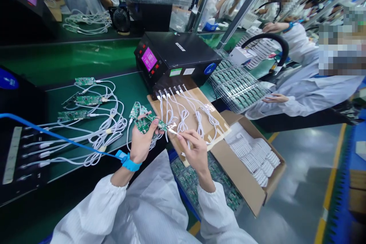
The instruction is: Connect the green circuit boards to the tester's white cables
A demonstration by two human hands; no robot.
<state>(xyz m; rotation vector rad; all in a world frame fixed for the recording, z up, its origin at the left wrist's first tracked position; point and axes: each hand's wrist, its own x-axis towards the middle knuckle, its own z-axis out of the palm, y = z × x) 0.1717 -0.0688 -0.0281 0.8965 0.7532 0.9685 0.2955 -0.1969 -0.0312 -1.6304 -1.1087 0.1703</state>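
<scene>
Green circuit boards (145,123), small, fanned, white cable plug (172,131) at one end.

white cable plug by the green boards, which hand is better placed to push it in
Right, probably. The right hand already pinches the white cable plug, its tip pointing at the green circuit boards. The left hand is full: its grip is closed on those boards, steadying them.
</scene>
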